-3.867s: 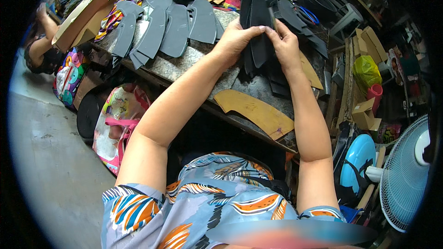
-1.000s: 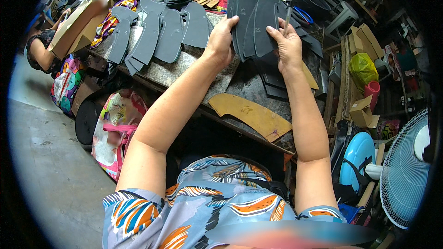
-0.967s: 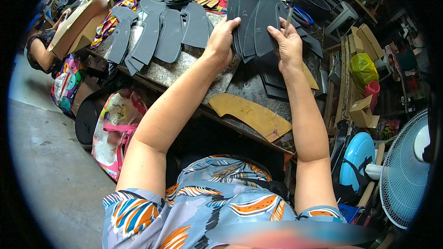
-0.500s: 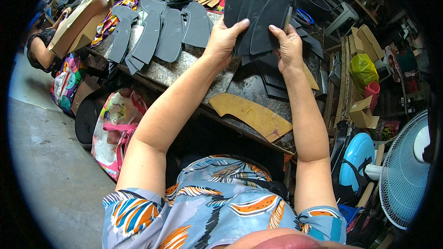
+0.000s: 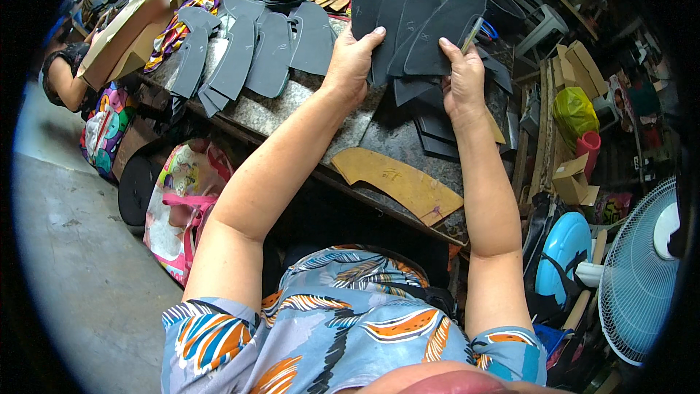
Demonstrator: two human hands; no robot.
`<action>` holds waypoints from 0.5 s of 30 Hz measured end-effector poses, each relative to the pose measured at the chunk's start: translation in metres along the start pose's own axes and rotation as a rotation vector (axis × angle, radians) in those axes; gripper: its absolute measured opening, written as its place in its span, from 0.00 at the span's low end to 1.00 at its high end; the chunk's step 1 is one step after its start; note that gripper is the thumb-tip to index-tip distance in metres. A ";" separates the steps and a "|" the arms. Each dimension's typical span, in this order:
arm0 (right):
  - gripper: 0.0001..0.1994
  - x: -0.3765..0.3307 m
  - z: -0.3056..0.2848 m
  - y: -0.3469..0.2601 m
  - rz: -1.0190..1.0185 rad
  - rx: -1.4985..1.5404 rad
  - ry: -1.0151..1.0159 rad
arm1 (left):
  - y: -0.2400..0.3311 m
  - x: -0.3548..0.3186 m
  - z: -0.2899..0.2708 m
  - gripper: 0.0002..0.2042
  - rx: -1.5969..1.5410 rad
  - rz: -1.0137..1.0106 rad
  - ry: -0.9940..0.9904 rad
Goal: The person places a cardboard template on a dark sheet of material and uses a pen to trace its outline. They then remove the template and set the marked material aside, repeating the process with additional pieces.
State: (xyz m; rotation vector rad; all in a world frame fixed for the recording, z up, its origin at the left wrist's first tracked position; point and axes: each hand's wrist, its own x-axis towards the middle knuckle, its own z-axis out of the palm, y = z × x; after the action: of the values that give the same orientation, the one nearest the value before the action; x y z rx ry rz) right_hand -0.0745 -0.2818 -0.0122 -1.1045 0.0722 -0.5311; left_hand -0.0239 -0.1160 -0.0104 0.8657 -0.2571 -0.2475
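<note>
Several black curved sheet pieces [image 5: 443,38] are fanned out between my hands above the far side of the table. My left hand [image 5: 350,66] grips the left edge of the fan, thumb on top. Closed on the right-hand piece is my right hand [image 5: 464,79], with a slim pen-like stick [image 5: 472,33] showing beside its fingers. Small pale marks are on the pieces. Below the hands, more dark pieces [image 5: 436,135] lie stacked on the table, partly hidden by my right arm. A tan curved template [image 5: 397,181] lies along the near table edge.
Grey cut pieces [image 5: 270,58] lie in overlapping piles left on the table [image 5: 302,109]. A person's arm [image 5: 64,80] is at far left behind a cardboard box [image 5: 120,44]. A bag [image 5: 182,204] sits below the table. A fan [image 5: 638,270] stands at right.
The black pieces have spread wider into a fan, their tops tilting right. My right hand has shifted slightly right; my left hand has barely moved.
</note>
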 end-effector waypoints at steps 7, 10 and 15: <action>0.16 -0.003 0.002 0.001 0.041 -0.078 -0.086 | 0.002 -0.002 0.001 0.17 0.024 -0.046 -0.006; 0.16 -0.002 0.001 0.001 0.024 -0.034 -0.054 | 0.003 -0.003 0.002 0.16 0.012 -0.040 0.000; 0.16 -0.002 0.002 0.001 0.010 -0.009 -0.037 | 0.007 -0.006 0.005 0.16 0.014 -0.056 0.025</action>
State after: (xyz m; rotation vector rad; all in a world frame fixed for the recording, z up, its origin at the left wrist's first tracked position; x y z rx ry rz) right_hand -0.0754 -0.2789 -0.0121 -1.1222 0.0481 -0.5020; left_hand -0.0301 -0.1139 -0.0024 0.8901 -0.2117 -0.2869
